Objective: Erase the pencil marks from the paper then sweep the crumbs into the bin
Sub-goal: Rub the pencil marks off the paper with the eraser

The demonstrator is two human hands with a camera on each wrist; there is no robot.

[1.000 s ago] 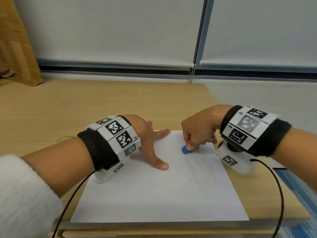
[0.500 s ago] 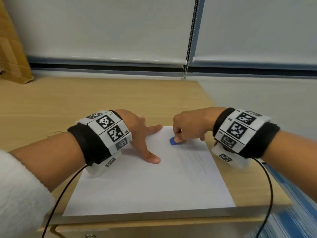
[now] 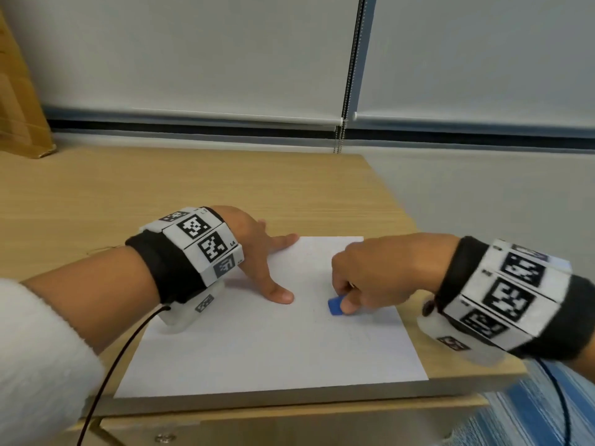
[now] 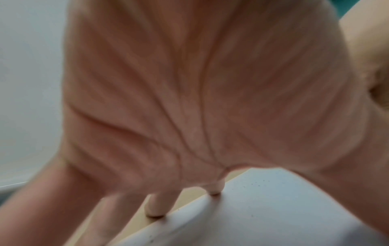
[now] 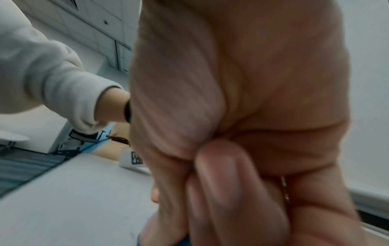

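A white sheet of paper (image 3: 273, 346) lies at the near right corner of the wooden table (image 3: 161, 194). My left hand (image 3: 257, 255) presses flat on the sheet's upper left, fingers spread and straight; in the left wrist view its fingertips (image 4: 213, 189) touch the paper (image 4: 263, 208), where tiny dark crumbs show. My right hand (image 3: 363, 278) pinches a small blue eraser (image 3: 335, 306) against the middle of the sheet. In the right wrist view the curled fingers (image 5: 231, 191) hide the eraser almost wholly. Faint pencil marks are barely visible on the paper.
A cardboard box (image 3: 19, 117) stands at the table's far left. The table's right edge runs just past the paper, with grey floor and a blue-striped surface (image 3: 531, 413) beyond. Black cables trail from both wrist bands. No bin is in view.
My right hand has slid the eraser across the paper, first away and then back towards me and rightwards. The left hand has stayed pressed on the sheet.
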